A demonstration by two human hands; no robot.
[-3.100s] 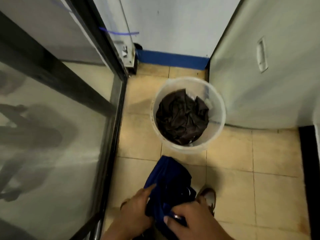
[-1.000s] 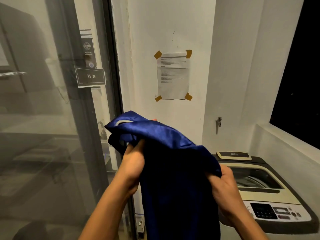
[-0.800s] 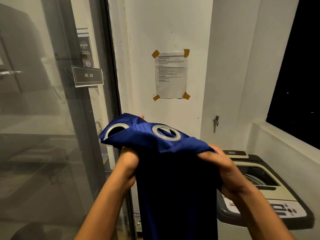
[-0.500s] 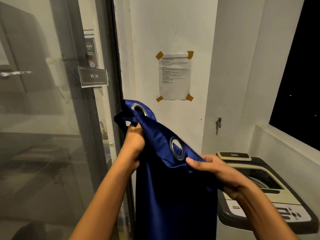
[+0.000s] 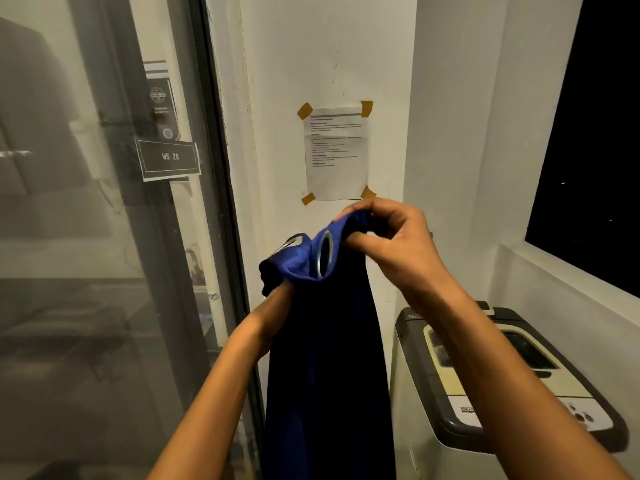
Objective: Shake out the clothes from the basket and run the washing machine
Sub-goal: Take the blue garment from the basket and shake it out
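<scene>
We hold the blue cloth (image 5: 325, 341) up in front of the white wall, its length hanging straight down between our arms. The right hand (image 5: 388, 244) pinches its top edge beside a metal ring; the left hand (image 5: 277, 299) (mostly hidden behind the fabric) has its grip clenched on the bunched corner. The washing machine (image 5: 485, 386) stands near right, lid open

Both forearms were bare from the frame's lower edge up to the wrists, with no sleeve showing on either. The left hand (image 5: 277, 299) was mostly hidden. The right hand (image 5: 391, 244) wore no ring, watch or glove where it showed.
</scene>
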